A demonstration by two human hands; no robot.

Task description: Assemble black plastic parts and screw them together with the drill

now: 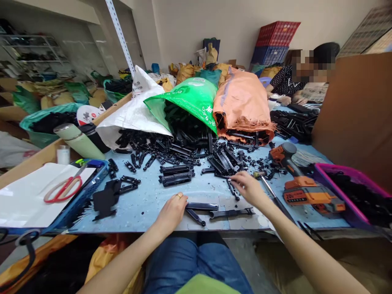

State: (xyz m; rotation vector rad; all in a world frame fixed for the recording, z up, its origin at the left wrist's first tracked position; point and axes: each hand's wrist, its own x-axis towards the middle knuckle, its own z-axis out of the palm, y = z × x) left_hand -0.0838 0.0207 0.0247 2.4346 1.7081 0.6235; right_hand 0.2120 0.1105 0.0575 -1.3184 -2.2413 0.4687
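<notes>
My left hand (171, 210) is closed on the left end of a black hinged bracket (202, 206), whose two arms spread to the right over the table's front part. Beside it on the right lies another long black bracket (232, 213), touched by neither hand. My right hand (246, 185) reaches over the small black parts, thumb and fingertips pinched at the end of a thin dark piece; what they hold is too small to name. Two longer black brackets (177, 178) lie side by side behind my hands. A heap of black arms (225, 159) is just beyond my right hand.
White (137, 116), green (191, 96) and orange (241, 102) sacks spill black parts across the back. An orange cordless drill (309, 194), a hammer (272, 190) and a pink basket (361, 175) stand right. Red scissors (64, 188) lie left. A person (294, 77) sits at the back right.
</notes>
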